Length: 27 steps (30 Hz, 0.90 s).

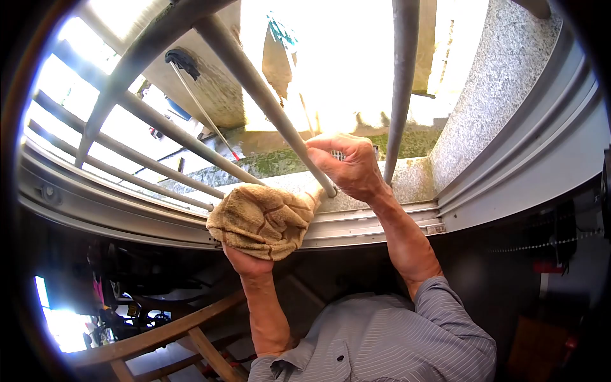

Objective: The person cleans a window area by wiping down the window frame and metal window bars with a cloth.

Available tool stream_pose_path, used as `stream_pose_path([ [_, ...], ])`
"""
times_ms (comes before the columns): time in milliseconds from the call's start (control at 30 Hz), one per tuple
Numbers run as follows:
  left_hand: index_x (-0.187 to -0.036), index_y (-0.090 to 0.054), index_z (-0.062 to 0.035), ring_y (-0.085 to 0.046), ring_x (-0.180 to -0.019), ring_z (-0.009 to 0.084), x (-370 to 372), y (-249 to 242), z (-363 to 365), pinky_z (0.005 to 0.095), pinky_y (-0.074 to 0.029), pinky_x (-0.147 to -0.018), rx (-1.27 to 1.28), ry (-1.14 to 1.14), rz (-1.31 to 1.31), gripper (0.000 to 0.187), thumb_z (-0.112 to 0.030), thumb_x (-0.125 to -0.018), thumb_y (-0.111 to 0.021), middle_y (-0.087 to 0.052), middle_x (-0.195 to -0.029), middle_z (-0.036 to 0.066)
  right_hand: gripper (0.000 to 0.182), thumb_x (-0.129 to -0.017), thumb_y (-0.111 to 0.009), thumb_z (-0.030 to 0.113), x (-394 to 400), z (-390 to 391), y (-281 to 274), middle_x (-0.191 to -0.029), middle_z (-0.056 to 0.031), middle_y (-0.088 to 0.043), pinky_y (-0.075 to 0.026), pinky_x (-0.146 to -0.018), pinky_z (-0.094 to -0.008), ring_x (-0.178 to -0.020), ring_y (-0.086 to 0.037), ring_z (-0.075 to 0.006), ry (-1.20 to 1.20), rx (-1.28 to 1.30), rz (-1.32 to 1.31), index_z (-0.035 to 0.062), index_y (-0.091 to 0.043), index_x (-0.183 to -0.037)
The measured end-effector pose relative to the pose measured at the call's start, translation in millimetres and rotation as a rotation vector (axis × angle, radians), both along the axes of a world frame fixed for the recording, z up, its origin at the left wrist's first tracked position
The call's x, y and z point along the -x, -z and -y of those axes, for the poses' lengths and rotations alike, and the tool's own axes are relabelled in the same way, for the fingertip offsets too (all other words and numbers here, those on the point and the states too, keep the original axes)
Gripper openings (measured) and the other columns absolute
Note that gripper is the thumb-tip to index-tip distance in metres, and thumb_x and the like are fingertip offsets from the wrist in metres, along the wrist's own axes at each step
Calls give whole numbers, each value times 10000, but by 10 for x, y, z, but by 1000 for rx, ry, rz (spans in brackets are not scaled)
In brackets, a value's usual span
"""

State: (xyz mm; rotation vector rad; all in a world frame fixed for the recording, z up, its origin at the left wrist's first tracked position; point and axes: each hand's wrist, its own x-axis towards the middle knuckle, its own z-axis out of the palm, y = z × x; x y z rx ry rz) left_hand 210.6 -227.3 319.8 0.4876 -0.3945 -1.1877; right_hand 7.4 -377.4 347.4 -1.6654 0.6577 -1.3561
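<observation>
A tan towel (264,219) with brown stripes is bunched up in my left hand (248,260), over the inner edge of the window sill. The towel hides most of that hand's fingers. My right hand (350,165) is at a metal window bar (267,102), just above the bar's lower end. Its thumb and forefinger curve into a loop, and their tips meet at the bar. The other fingers of that hand are partly hidden. To the right of it, a second upright bar (401,83) runs down to the sill.
More bars (172,134) cross the window on the left. The metal window track (356,232) runs below my hands, with a speckled stone side (496,89) at right. Outside, a long-handled mop (200,105) leans on a wall. A wooden ladder-like frame (159,331) stands at lower left.
</observation>
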Motion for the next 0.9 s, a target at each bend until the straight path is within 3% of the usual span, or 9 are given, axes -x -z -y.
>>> stream_pose_path([
  [100,-1426,-464,-48,-520,-1292,347,6,0,7,521,-422,-1097,-38,-42,1,568,-448,-1041,-345,-529,-1416,146,163,-887,-696,112,15,14,-65,-828,-126,-727,-542,-677,-312,-770,-685,-155,-26,-21,-47,-19,-749,-969],
  [300,-1422,-469,-52,-513,-1296,355,-7,59,12,531,-423,-1095,23,-22,-13,570,-455,-1039,-342,-520,-1423,153,129,-876,-678,97,-16,48,-124,-733,-95,-685,-518,-582,-297,-653,-644,-154,81,187,-132,-26,-709,-850],
  [400,-1423,-461,-38,-525,-1283,347,0,80,11,515,-430,-1092,40,-28,4,569,-445,-1044,-343,-529,-1412,150,112,-890,-636,76,-60,132,5,-735,-61,-679,-524,-553,-273,-616,-615,-113,131,62,-43,-5,-684,-831],
  [500,-1429,-454,-38,-524,-1285,349,14,89,11,516,-431,-1091,54,-60,8,572,-445,-1043,-340,-524,-1416,151,129,-906,-577,112,8,241,74,-726,-50,-618,-464,-514,-213,-628,-576,-106,68,-214,35,-5,-631,-916],
  [600,-1433,-449,-39,-521,-1289,349,23,115,18,518,-430,-1093,22,-91,-15,572,-443,-1043,-338,-520,-1420,151,137,-908,-554,112,22,386,141,-736,-36,-603,-443,-509,-205,-624,-541,-81,65,-301,107,-2,-630,-911],
  [733,-1436,-445,-37,-517,-1295,348,-34,205,4,518,-425,-1098,67,-82,-21,572,-439,-1044,-335,-518,-1423,150,169,-904,-535,137,1,588,287,-748,-35,-595,-492,-625,-255,-680,-551,-95,30,-450,142,-4,-628,-907],
  [767,-1437,-443,-36,-517,-1296,347,-46,234,0,518,-423,-1099,88,-75,-16,572,-437,-1044,-334,-517,-1424,150,204,-902,-541,164,12,625,335,-777,-74,-619,-519,-702,-280,-723,-584,-127,64,-536,87,-13,-643,-903],
  [900,-1438,-449,-53,-489,-1323,349,-106,333,13,524,-405,-1115,113,-42,-51,554,-419,-1049,-302,-495,-1451,141,247,-899,-551,190,21,788,549,-818,-118,-654,-544,-727,-298,-750,-625,-178,99,-610,48,-30,-664,-888],
])
